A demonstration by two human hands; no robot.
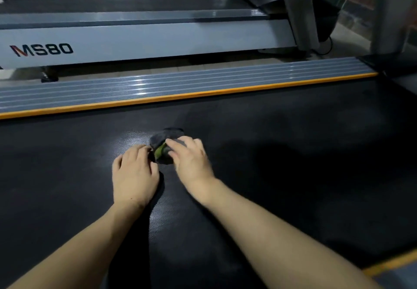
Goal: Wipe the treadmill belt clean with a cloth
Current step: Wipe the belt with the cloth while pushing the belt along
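Treadmill belt [270, 153] first: it runs dark and finely textured across the floor of this gym, edged on the far side by an orange strip [180, 98] and a ribbed grey side rail [158, 83]. On it, roughly mid-width, sits the cloth [163, 140], a small dark wad with a flash of green in its folds, bunched rather than spread. The right hand [191, 162] lies over its near right edge with fingers extended and loosely spread, pressing on top of it more than gripping it. The left hand [134, 173] rests just to the cloth's left, fingers reaching toward it; I cannot tell whether the fingertips pinch the fabric or only touch the belt beside it. A pale dusty sheen shows on the belt left of the cloth, and fainter smudges farther right, so to my eye most of the surface is yet to be wiped. The risk I see is the wad itself: balled so tight it touches only a narrow patch, so strokes could leave streaks and missed bands unless it is opened out. Pressing under flat fingers alone, it may also slip free mid-stroke. And leaning weight on the belt could make it creep if it rolls freely. Behind stands a second treadmill [135, 38] marked MS80.
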